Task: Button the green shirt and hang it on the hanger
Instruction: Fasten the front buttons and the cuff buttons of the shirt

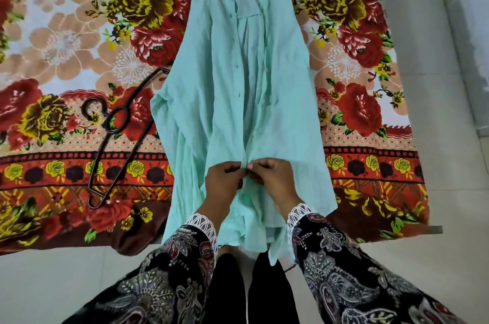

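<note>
Fingers (244, 170) pinch shirt (211, 101) — hanger (116, 122) beside.

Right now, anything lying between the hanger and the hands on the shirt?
In the head view, only the shirt's left half and a strip of floral bedsheet separate the hanger from the left hand and right hand; nothing loose.

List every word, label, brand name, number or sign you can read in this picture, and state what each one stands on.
None: no readable text appears anywhere in this view.
Green shirt: no label or tag shows at the collar, no print on the cloth.
Hanger: plain dark frame, no marking visible.
Bedsheet: floral pattern only, no lettering.
Sleeves: paisley pattern and white lace trim, no words.
</note>
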